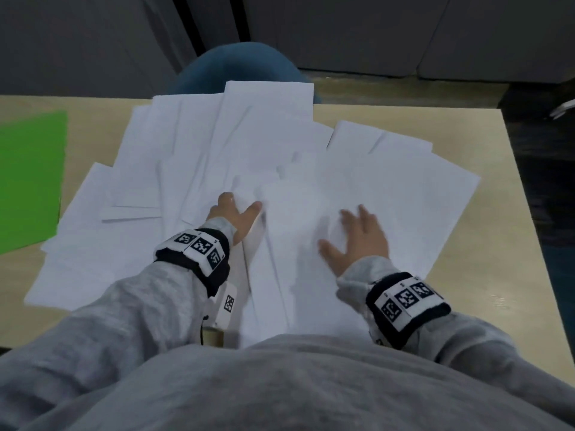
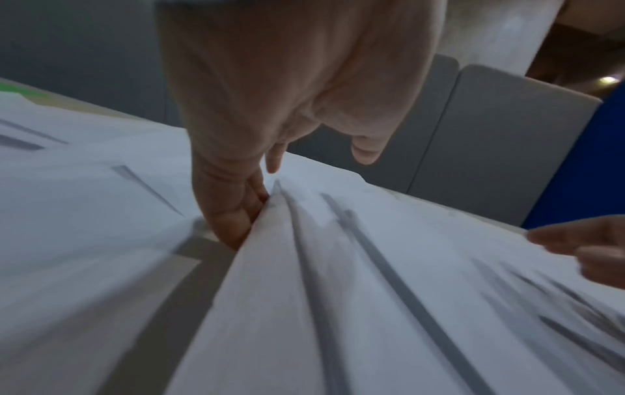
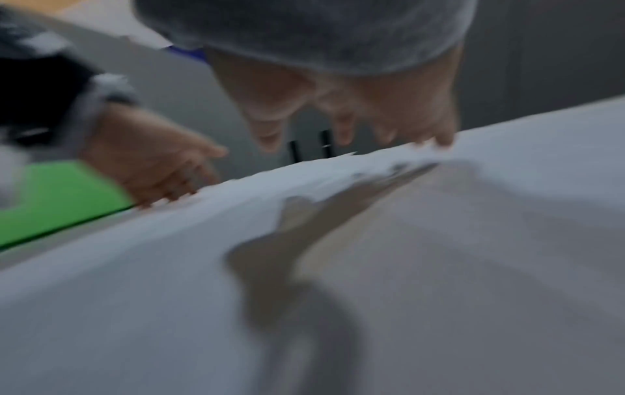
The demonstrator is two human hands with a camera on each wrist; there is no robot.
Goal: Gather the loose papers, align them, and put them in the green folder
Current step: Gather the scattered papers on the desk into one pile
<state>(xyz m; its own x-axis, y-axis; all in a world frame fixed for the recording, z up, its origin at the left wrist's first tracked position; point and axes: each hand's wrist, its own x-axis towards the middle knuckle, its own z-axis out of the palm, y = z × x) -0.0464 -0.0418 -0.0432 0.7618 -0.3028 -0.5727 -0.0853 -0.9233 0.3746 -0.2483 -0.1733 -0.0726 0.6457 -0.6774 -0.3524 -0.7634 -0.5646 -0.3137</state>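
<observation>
Several loose white papers (image 1: 217, 144) lie fanned and overlapping across the beige table (image 1: 488, 275). The green folder (image 1: 31, 181) lies flat at the table's left edge, partly under the papers' left corner. My left hand (image 1: 240, 211) is at the middle of the spread. Its fingers (image 2: 233, 221) point down with the tips slid under the edge of a raised sheet (image 2: 338, 294), and the thumb stays off the paper. My right hand (image 1: 350, 236) lies spread on the papers to the right, blurred, fingertips (image 3: 443, 139) touching the top sheet (image 3: 169, 294).
A blue chair (image 1: 236, 70) stands behind the table's far edge, with grey cabinets (image 1: 373, 32) beyond it. Bare tabletop shows along the right side and at the far left behind the folder. My grey sleeves and body cover the near edge.
</observation>
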